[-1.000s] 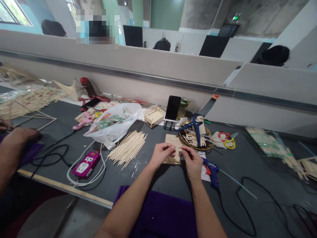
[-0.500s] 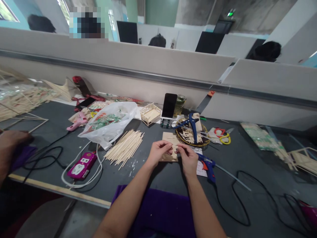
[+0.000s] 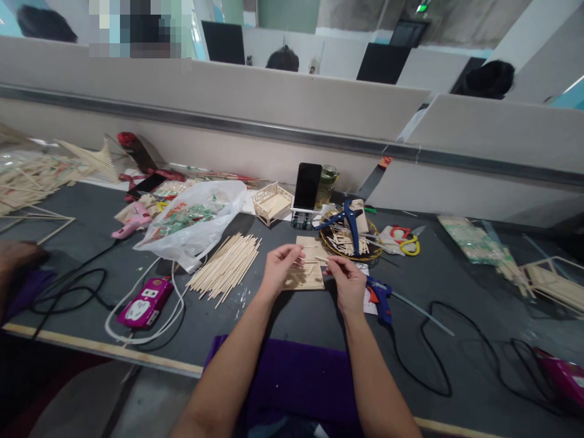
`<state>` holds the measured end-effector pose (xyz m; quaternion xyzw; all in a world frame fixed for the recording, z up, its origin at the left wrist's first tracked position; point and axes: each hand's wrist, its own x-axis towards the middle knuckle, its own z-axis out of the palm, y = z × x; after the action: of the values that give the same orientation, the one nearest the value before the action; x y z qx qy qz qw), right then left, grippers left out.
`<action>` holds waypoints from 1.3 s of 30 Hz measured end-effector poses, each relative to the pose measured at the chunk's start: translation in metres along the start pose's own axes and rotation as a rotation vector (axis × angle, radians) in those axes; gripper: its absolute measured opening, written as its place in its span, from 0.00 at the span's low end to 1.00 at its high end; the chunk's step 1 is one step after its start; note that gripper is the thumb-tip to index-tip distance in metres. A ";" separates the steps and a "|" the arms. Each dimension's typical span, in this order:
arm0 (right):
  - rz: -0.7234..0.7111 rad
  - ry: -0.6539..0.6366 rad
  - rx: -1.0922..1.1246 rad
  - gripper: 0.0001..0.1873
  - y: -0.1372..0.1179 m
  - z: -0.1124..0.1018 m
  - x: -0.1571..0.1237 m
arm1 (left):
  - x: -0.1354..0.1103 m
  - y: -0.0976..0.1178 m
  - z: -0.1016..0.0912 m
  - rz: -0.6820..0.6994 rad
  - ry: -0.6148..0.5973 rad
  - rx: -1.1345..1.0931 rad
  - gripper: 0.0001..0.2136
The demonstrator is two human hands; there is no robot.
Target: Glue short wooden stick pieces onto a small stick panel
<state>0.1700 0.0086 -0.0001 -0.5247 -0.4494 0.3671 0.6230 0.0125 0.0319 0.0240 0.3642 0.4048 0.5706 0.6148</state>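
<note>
My left hand (image 3: 279,266) and my right hand (image 3: 347,278) are held close together above the grey table (image 3: 292,316), each pinching an end of a thin wooden stick (image 3: 319,258). Just under them lies a flat panel of glued sticks (image 3: 306,275). A pile of loose wooden sticks (image 3: 225,266) lies to the left of my left hand. A blue glue gun (image 3: 379,296) rests right of my right hand.
A round basket of stick pieces with a blue clamp (image 3: 350,234), an upright phone (image 3: 306,186), a small stick model (image 3: 272,202), a plastic bag (image 3: 191,222), a pink power strip (image 3: 145,302), a pink glue gun (image 3: 130,222), scissors (image 3: 406,238) and black cables (image 3: 438,353) surround them. Another person's hand (image 3: 16,258) rests at far left.
My hands have drawn slightly apart, still pinching the stick over the panel. The view has shifted so the table contents sit a little higher and more to the left.
</note>
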 end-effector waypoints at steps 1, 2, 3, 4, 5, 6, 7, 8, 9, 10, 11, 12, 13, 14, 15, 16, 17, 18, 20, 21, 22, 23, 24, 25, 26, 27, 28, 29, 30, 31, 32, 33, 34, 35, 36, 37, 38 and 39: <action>0.013 -0.012 -0.004 0.13 0.000 -0.001 0.001 | 0.002 0.001 -0.004 0.032 0.065 -0.019 0.16; 0.022 -0.035 -0.017 0.13 0.001 -0.001 0.001 | 0.005 0.003 -0.008 0.057 0.135 -0.047 0.16; 0.027 -0.062 -0.039 0.13 0.002 -0.001 0.001 | 0.008 0.004 -0.013 0.073 0.202 -0.086 0.16; 0.030 -0.093 -0.068 0.12 0.003 0.000 0.000 | 0.010 0.005 -0.017 0.080 0.258 -0.127 0.16; 0.030 -0.119 -0.100 0.12 0.004 0.002 -0.001 | 0.012 0.006 -0.021 0.083 0.307 -0.163 0.16; 0.031 -0.136 -0.129 0.12 0.005 0.004 -0.003 | 0.014 0.006 -0.024 0.086 0.346 -0.190 0.16; 0.029 -0.143 -0.155 0.12 0.006 0.006 -0.004 | 0.015 0.006 -0.026 0.088 0.372 -0.207 0.16; 0.023 -0.149 -0.183 0.12 0.008 0.008 -0.006 | 0.016 0.006 -0.028 0.089 0.387 -0.215 0.16; 0.010 -0.154 -0.213 0.12 0.008 0.010 -0.007 | 0.017 0.006 -0.028 0.087 0.388 -0.217 0.16; -0.009 -0.161 -0.245 0.11 0.009 0.011 -0.008 | 0.017 0.006 -0.028 0.080 0.379 -0.214 0.16; -0.033 -0.165 -0.278 0.11 0.009 0.012 -0.009 | 0.017 0.005 -0.027 0.070 0.362 -0.208 0.16; -0.058 -0.165 -0.306 0.11 0.009 0.011 -0.009 | 0.016 0.004 -0.026 0.058 0.343 -0.200 0.16; -0.081 -0.157 -0.324 0.11 0.008 0.010 -0.009 | 0.016 0.004 -0.025 0.047 0.327 -0.191 0.16; -0.096 -0.139 -0.329 0.11 0.007 0.008 -0.008 | 0.016 0.003 -0.024 0.040 0.315 -0.179 0.16; -0.104 -0.116 -0.323 0.12 0.006 0.006 -0.007 | 0.016 0.002 -0.024 0.038 0.307 -0.165 0.16; -0.114 -0.094 -0.315 0.13 0.004 0.004 -0.007 | 0.015 0.002 -0.023 0.044 0.301 -0.147 0.16; -0.133 -0.075 -0.311 0.14 0.002 0.003 -0.006 | 0.014 0.001 -0.022 0.058 0.294 -0.122 0.15; -0.172 -0.067 -0.322 0.14 0.000 0.002 -0.006 | 0.013 0.001 -0.020 0.082 0.285 -0.087 0.15; -0.305 -0.088 -0.406 0.12 -0.005 0.001 -0.007 | 0.010 0.002 -0.017 0.155 0.247 0.027 0.13; -0.387 -0.116 -0.472 0.12 -0.007 0.002 -0.009 | 0.008 0.003 -0.015 0.202 0.215 0.106 0.12; -0.464 -0.153 -0.544 0.11 -0.009 0.003 -0.010 | 0.006 0.004 -0.012 0.254 0.171 0.195 0.11; -0.526 -0.194 -0.614 0.11 -0.010 0.005 -0.012 | 0.004 0.005 -0.010 0.309 0.119 0.290 0.10; -0.573 -0.232 -0.677 0.12 -0.011 0.006 -0.013 | 0.001 0.007 -0.008 0.369 0.066 0.385 0.08; -0.605 -0.265 -0.731 0.12 -0.011 0.008 -0.015 | -0.001 0.009 -0.005 0.427 0.017 0.478 0.07; -0.628 -0.292 -0.774 0.13 -0.011 0.010 -0.016 | -0.003 0.010 -0.003 0.482 -0.025 0.563 0.06; -0.645 -0.315 -0.808 0.13 -0.010 0.011 -0.017 | -0.005 0.011 -0.001 0.530 -0.062 0.635 0.05; -0.657 -0.333 -0.832 0.14 -0.009 0.012 -0.018 | -0.006 0.013 0.001 0.569 -0.095 0.691 0.05; -0.666 -0.342 -0.848 0.15 -0.008 0.013 -0.018 | -0.008 0.014 0.003 0.600 -0.129 0.733 0.04; -0.672 -0.350 -0.857 0.16 -0.007 0.014 -0.018 | -0.010 0.014 0.004 0.622 -0.166 0.765 0.04; -0.674 -0.357 -0.865 0.17 -0.006 0.015 -0.019 | -0.012 0.015 0.006 0.641 -0.204 0.792 0.04; -0.673 -0.365 -0.876 0.17 -0.005 0.016 -0.019 | -0.013 0.016 0.007 0.658 -0.238 0.819 0.04; -0.667 -0.376 -0.892 0.17 -0.005 0.017 -0.020 | -0.015 0.017 0.008 0.674 -0.268 0.847 0.04; -0.658 -0.390 -0.915 0.16 -0.005 0.018 -0.021 | -0.016 0.017 0.009 0.689 -0.291 0.874 0.04; -0.650 -0.406 -0.940 0.15 -0.005 0.019 -0.021 | -0.018 0.017 0.010 0.699 -0.307 0.897 0.04; -0.646 -0.425 -0.968 0.14 -0.005 0.021 -0.022 | -0.019 0.018 0.011 0.705 -0.314 0.913 0.05; -0.644 -0.441 -0.994 0.14 -0.005 0.022 -0.023 | -0.020 0.017 0.011 0.704 -0.320 0.926 0.05; -0.646 -0.453 -1.016 0.15 -0.004 0.023 -0.024 | -0.020 0.017 0.012 0.695 -0.327 0.938 0.05; -0.650 -0.461 -1.031 0.16 -0.004 0.024 -0.025 | -0.020 0.017 0.011 0.682 -0.334 0.949 0.05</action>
<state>0.1391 -0.0073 0.0003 -0.5015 -0.8257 0.0002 0.2583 0.0156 0.0132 0.0453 0.7923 0.3736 0.4276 0.2232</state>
